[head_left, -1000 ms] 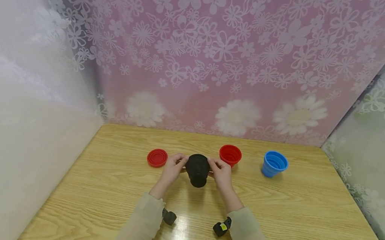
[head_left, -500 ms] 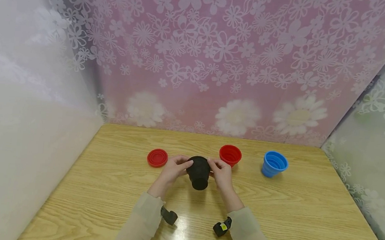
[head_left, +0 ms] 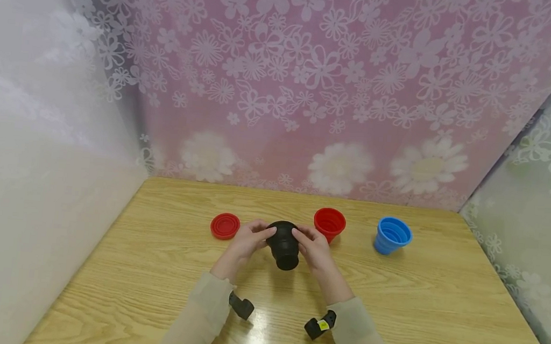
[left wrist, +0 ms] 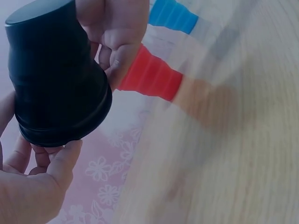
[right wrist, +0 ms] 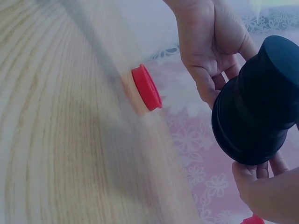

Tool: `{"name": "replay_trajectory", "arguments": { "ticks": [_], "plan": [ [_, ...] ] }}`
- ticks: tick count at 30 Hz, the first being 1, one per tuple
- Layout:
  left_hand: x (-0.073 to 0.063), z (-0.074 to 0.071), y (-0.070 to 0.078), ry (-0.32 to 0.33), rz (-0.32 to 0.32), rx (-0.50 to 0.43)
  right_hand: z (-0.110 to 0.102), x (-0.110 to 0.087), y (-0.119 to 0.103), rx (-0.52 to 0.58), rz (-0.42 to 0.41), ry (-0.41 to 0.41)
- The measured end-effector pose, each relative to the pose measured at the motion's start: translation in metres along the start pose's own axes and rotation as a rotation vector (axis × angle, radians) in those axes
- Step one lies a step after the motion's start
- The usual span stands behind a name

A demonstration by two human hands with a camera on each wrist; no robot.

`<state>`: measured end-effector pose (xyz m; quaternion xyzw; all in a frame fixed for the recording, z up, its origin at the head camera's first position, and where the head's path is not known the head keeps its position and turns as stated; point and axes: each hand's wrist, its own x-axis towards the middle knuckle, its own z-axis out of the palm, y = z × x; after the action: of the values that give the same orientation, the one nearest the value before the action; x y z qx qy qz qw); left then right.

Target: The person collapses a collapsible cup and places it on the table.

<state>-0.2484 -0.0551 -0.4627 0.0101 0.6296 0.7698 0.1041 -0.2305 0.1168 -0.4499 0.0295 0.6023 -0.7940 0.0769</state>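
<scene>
Both hands hold a black collapsible cup (head_left: 283, 245) between them, above the middle of the table. Its base tilts toward the person, and its wide rim faces away. My left hand (head_left: 247, 241) pinches the rim on the left, thumb on the near side. On the other side my right hand (head_left: 315, 249) grips it the same way. In the left wrist view the stepped wall of the black cup (left wrist: 56, 74) shows fully stretched out. Seen from the right wrist, the flat base of the black cup (right wrist: 282, 56) points up and right. The inside of the cup is hidden.
Behind the right hand stands an expanded red cup (head_left: 329, 222). Farther right is an expanded blue cup (head_left: 393, 235). A flattened red cup (head_left: 225, 226) lies left of the left hand. Patterned fabric walls (head_left: 282, 86) enclose the wooden table (head_left: 151, 270) at back and sides.
The left thumb has shifted onto the cup's near side, and then the right thumb has moved onto it too. The black cup has tilted slightly. The other cups stay put.
</scene>
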Motion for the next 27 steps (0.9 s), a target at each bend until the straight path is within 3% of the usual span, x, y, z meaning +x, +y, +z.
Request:
{"name": "replay_trajectory", "arguments": {
  "ticks": [11,15,27],
  "plan": [
    [0.0,0.0009,0.0038,-0.083,-0.016,-0.041,0.0008,0.002,0.0,0.004,0.007,0.019],
    [-0.0008,0.0015,0.0038,-0.085,-0.014,-0.041,0.0008,0.0022,-0.0011,-0.012,0.017,0.015],
    [-0.0001,0.0076,0.0054,0.066,0.026,0.03,0.0027,0.0049,-0.0041,0.02,0.059,0.015]
  ]
}}
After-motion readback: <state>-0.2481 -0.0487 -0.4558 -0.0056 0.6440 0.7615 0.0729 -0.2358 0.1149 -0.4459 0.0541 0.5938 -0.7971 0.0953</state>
